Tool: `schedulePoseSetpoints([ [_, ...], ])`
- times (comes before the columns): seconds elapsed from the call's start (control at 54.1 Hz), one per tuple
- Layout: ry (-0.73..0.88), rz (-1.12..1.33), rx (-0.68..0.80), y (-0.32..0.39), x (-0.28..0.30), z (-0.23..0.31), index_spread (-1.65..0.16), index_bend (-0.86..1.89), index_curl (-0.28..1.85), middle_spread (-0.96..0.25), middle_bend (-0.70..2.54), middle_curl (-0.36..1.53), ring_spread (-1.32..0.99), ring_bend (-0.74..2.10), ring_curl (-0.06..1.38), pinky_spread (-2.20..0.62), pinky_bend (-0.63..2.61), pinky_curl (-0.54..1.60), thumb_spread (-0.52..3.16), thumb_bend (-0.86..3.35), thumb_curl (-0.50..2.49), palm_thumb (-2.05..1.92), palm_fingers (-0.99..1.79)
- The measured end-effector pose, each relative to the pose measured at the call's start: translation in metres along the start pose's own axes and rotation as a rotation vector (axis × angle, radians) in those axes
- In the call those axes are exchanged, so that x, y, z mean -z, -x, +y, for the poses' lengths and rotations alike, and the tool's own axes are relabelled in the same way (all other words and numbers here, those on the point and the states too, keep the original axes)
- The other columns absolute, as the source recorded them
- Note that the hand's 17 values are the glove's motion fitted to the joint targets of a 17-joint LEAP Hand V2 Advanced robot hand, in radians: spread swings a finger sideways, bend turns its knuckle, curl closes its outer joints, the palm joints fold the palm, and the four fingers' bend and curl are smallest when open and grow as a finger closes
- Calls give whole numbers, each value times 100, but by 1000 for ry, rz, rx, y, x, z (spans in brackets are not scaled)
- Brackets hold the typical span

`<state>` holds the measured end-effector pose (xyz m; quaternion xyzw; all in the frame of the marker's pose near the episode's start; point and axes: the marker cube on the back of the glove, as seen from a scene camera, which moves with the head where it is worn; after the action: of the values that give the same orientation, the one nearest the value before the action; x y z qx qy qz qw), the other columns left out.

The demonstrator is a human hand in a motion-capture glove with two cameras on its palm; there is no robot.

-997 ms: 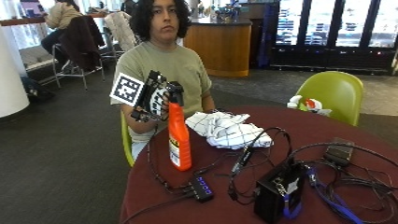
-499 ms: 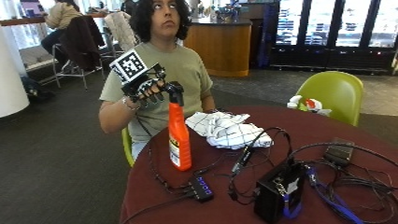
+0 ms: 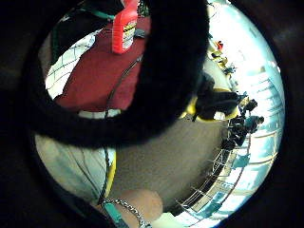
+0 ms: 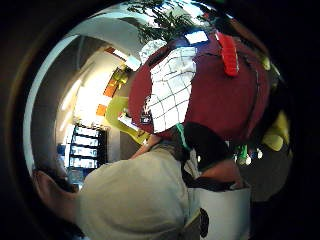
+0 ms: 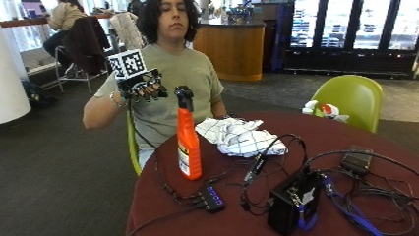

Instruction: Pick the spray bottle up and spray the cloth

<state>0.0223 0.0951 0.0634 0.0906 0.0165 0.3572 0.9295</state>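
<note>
Café or canteen, wooden service counter (image 5: 230,51), glass-door drink fridges (image 5: 340,29), green chair (image 5: 350,98), round maroon surface (image 5: 367,142)

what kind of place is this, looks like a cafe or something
Probably a cafe or canteen-style public space: a curved wooden counter stands behind the person, glass-fronted fridges line the back wall, and round tables like this dark red table have chairs such as the green chair.

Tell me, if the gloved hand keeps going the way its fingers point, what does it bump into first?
Probably the black spray head of the orange spray bottle. The gloved right hand is raised beside it, apart, fingers loosely curled toward it and holding nothing. Depth is unclear, so it could pass just behind the head.
</note>
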Motion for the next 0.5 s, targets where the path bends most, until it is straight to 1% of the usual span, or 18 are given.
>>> schedulePoseSetpoints([
  [0.203, 4, 75, -24, -6, -2, 7, -39, 15, 30, 5, 19, 36, 0, 33, 33, 26, 31, 33, 115, -2, 39, 57, 42],
  [0.388, -50, -9, -26, -10, -2, -19, -39, 14, 29, 5, 18, 35, -1, 33, 33, 26, 30, 34, 115, -2, 38, 57, 42],
  [0.499, -144, -125, -74, -14, -4, -47, -38, 12, 27, 5, 19, 34, -1, 35, 34, 25, 32, 34, 114, -2, 38, 58, 44],
])
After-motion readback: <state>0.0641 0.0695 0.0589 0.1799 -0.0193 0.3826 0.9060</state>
